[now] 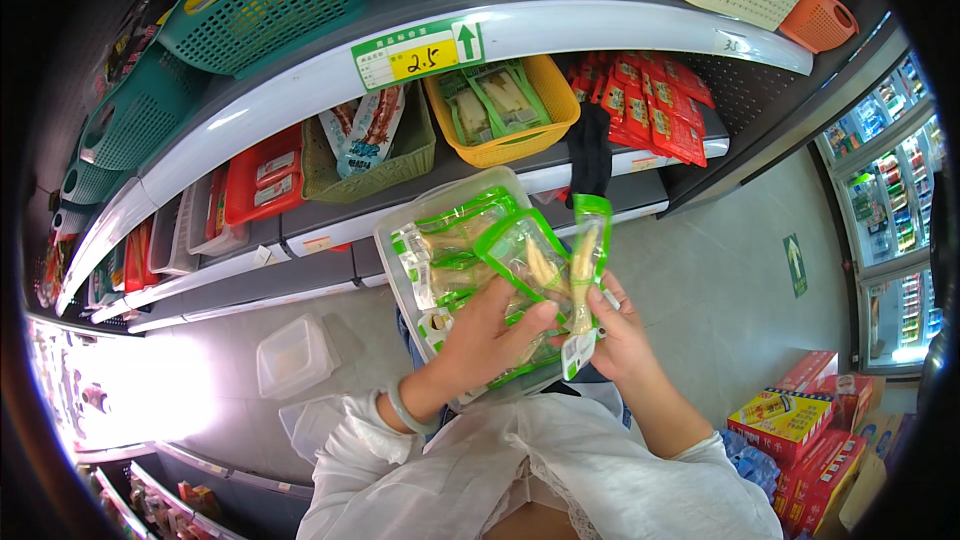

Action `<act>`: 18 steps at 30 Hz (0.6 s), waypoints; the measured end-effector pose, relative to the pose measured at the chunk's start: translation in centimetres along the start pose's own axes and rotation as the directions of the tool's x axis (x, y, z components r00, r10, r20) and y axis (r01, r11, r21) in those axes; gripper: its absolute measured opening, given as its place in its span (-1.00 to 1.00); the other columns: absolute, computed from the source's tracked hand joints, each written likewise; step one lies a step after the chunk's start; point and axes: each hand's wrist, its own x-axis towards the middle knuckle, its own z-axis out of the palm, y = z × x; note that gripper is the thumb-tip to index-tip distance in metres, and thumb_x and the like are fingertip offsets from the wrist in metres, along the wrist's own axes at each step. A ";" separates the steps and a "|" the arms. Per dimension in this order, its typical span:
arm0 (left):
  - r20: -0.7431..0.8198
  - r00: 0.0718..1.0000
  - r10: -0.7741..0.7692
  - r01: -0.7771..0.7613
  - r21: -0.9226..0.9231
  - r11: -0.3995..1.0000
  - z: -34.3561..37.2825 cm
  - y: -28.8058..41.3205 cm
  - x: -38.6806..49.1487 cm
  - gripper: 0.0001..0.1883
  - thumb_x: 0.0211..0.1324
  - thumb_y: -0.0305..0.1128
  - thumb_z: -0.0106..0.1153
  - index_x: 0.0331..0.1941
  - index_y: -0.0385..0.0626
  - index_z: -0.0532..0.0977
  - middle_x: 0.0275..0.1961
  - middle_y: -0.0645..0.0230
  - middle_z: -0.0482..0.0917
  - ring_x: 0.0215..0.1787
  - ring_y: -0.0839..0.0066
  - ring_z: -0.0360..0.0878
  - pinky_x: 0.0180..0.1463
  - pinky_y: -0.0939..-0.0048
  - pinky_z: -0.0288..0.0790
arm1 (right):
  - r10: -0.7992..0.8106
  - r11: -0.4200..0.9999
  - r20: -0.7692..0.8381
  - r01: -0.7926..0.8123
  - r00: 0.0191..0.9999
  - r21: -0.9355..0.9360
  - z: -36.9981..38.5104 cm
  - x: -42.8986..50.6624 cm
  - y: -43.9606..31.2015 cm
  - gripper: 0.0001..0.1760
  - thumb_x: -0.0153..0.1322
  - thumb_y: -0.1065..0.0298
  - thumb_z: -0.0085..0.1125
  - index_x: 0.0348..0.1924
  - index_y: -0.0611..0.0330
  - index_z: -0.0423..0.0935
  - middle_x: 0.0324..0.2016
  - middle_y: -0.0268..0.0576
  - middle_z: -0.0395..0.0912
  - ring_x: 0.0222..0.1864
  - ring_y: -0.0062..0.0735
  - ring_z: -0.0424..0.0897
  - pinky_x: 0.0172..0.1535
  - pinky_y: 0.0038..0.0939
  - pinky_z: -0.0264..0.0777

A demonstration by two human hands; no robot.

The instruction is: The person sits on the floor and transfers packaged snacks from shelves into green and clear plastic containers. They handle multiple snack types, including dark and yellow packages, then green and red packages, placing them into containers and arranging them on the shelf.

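Note:
My right hand (621, 330) holds up a narrow clear food packet (587, 262) with green edges and pale yellow contents that look like a chicken foot. My left hand (487, 337) grips the lower part of a similar packet (525, 251), its thumb spread towards the right hand. Both hands are over a translucent plastic bin (390, 240), tilted in front of my body. Several more green-edged packets (457, 277) lie inside it, partly hidden by my left hand.
Ahead, shelves hold a yellow basket (555, 120), an olive basket (367, 180), a red tray (262, 184) and hanging red packets (652, 105). A price-tagged shelf edge (525, 30) juts above. Translucent bins (296, 356) lie on the floor at left; stacked cartons (802, 427) stand at right.

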 end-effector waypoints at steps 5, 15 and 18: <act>-0.241 0.969 0.057 -0.134 -0.313 0.940 2.6 0.6 -0.5 -0.71 0.44 -0.33 0.03 0.10 -0.26 0.43 -0.03 0.23 0.60 -0.04 0.54 0.57 0.04 0.45 0.43 | -0.231 0.871 0.007 0.210 0.973 -0.444 0.9 0.5 1.5 -0.69 0.57 0.24 0.08 0.04 0.26 0.54 0.04 -0.16 0.56 -0.05 -0.56 0.56 0.05 -0.46 0.45; -0.006 0.913 0.407 -0.185 0.885 0.427 -8.3 1.5 4.3 -0.65 0.22 -0.37 0.22 0.10 0.10 0.58 -0.28 0.39 0.60 -0.24 0.39 0.60 -0.17 0.46 0.48 | -0.176 0.984 -0.284 0.166 0.942 -0.059 0.9 0.6 -0.6 -0.67 0.57 0.20 0.00 0.12 0.16 0.46 -0.19 -0.28 0.60 -0.40 -0.58 0.56 -0.24 -0.31 0.62; 0.062 0.906 0.419 -0.164 0.964 0.211 -8.1 -1.4 5.6 -0.65 0.18 -0.36 0.22 0.08 0.10 0.59 -0.23 0.32 0.60 -0.17 0.30 0.60 -0.15 0.38 0.52 | -0.085 0.996 -0.178 0.079 0.980 -0.041 1.5 0.5 -0.1 -0.72 0.58 0.21 -0.03 0.06 0.14 0.46 -0.40 -0.37 0.54 -0.56 -0.67 0.43 -0.51 -0.56 0.42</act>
